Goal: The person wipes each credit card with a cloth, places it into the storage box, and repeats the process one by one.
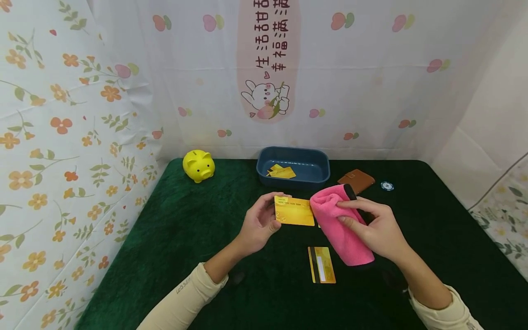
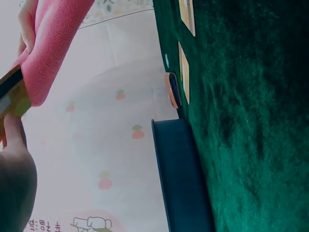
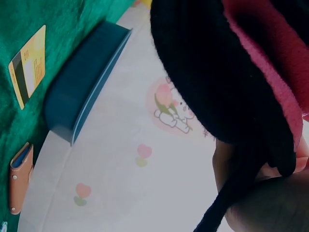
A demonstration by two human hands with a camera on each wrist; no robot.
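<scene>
At centre, your left hand pinches a bank card; your right hand grips a pink cloth: hard rubbing could dislodge the card.

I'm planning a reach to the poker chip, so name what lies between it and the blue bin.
The brown wallet lies between the blue bin and the poker chip, as the head view shows.
</scene>
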